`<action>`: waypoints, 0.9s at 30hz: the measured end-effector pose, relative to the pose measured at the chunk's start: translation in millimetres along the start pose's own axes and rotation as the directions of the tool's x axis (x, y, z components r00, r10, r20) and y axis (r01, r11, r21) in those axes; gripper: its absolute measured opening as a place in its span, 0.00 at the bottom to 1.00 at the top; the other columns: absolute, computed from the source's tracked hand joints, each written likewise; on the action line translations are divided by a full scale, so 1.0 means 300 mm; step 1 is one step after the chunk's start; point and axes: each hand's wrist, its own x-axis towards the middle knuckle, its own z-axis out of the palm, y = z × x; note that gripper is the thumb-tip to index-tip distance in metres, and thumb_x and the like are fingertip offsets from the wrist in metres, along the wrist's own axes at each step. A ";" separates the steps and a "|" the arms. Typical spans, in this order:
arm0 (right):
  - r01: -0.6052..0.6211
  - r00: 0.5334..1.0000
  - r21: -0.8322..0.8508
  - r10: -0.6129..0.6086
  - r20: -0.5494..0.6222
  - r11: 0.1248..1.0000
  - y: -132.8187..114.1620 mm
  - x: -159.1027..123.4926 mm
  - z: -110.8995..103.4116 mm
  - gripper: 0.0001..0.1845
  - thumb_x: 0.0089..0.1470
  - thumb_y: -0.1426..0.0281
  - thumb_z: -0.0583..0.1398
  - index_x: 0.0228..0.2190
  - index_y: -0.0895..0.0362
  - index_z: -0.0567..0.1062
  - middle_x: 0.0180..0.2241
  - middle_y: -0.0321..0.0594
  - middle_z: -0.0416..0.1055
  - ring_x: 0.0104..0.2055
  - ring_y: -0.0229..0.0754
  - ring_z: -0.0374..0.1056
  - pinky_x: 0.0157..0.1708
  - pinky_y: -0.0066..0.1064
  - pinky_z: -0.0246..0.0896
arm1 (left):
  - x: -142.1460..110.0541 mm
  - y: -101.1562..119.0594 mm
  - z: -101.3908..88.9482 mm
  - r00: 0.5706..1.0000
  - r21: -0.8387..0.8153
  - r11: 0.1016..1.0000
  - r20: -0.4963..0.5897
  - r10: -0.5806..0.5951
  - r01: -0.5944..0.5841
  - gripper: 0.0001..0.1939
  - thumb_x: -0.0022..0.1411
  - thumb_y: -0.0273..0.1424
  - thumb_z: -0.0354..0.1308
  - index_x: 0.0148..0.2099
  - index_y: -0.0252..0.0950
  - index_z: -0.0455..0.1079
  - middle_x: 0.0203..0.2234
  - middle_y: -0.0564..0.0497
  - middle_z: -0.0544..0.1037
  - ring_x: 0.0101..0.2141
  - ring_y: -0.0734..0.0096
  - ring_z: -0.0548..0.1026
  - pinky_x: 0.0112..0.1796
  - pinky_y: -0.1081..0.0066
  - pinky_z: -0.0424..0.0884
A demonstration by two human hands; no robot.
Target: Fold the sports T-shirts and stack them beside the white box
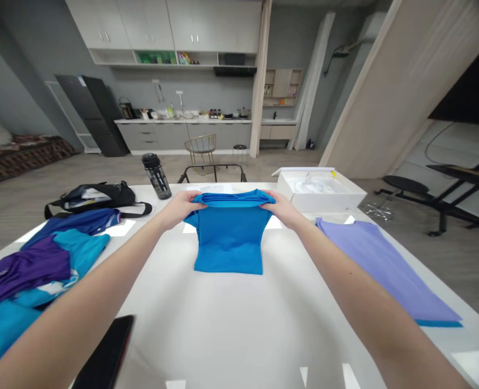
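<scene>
A bright blue T-shirt (230,240) lies on the white table (239,335), partly folded, with its far edge lifted and doubled over. My left hand (178,208) grips that edge at its left end. My right hand (277,208) pinches the right end. Both hands are at the far side of the shirt, and the part of the shirt under the fold is hidden.
A folded lavender garment (385,270) lies to the right, and a heap of blue and purple clothes (32,265) to the left. A black phone (105,351), water bottle (157,175), black bag (95,197) and white box (320,192) also stand about the table.
</scene>
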 end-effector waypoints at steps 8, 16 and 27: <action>0.108 0.994 -0.089 -0.108 0.007 0.990 -0.372 -0.411 -0.176 0.21 0.51 0.53 0.68 0.40 0.56 0.81 0.35 0.39 0.80 0.36 0.44 0.73 0.38 0.35 0.67 | -0.320 0.352 0.195 0.994 -0.006 0.994 -0.018 0.112 -0.112 0.24 0.53 0.50 0.70 0.44 0.37 0.78 0.31 0.50 0.82 0.30 0.63 0.79 0.30 0.67 0.77; 0.179 0.954 -0.258 -0.231 -0.191 0.949 -0.544 -0.747 -0.449 0.25 0.49 0.51 0.69 0.41 0.57 0.82 0.35 0.40 0.79 0.36 0.44 0.73 0.36 0.33 0.68 | -0.406 0.530 0.572 0.969 -0.093 0.965 0.020 0.248 -0.245 0.21 0.57 0.49 0.68 0.41 0.37 0.75 0.27 0.53 0.79 0.27 0.68 0.75 0.27 0.71 0.73; -0.067 0.913 -0.395 -0.103 -0.395 0.916 -0.503 -0.973 -0.978 0.21 0.50 0.52 0.69 0.37 0.56 0.82 0.30 0.38 0.77 0.30 0.41 0.70 0.30 0.30 0.65 | -0.197 0.583 1.180 0.917 -0.410 0.907 0.318 0.240 -0.095 0.23 0.58 0.49 0.67 0.46 0.37 0.76 0.35 0.50 0.82 0.35 0.62 0.79 0.38 0.64 0.78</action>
